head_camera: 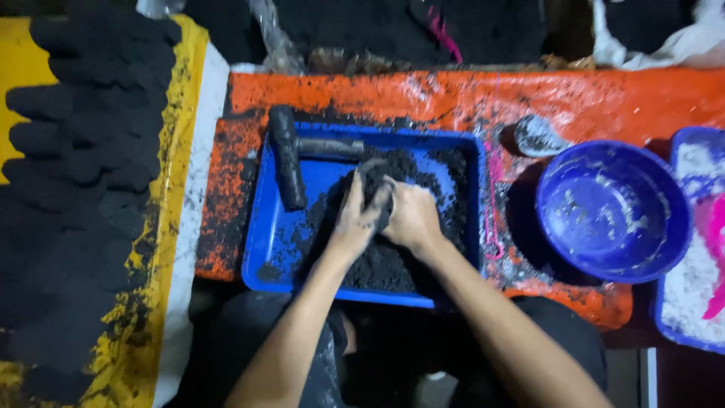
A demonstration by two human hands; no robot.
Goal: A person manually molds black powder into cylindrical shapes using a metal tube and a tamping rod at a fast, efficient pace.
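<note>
Both hands, left hand (355, 219) & right hand (408, 215), closed round a dark lump (375, 181) over the blue tray (264, 249). Many shaped black pieces (75, 151) lie well left of tray; loose black mix (393, 261) in tray left to press.

The scene is lit dimly from above, and colours are rendered heavily saturated. Deep shadow is cast beside the blue bowl (613, 211). Fine detail is softened throughout by slight blur, and dark areas are crushed to black.
</note>
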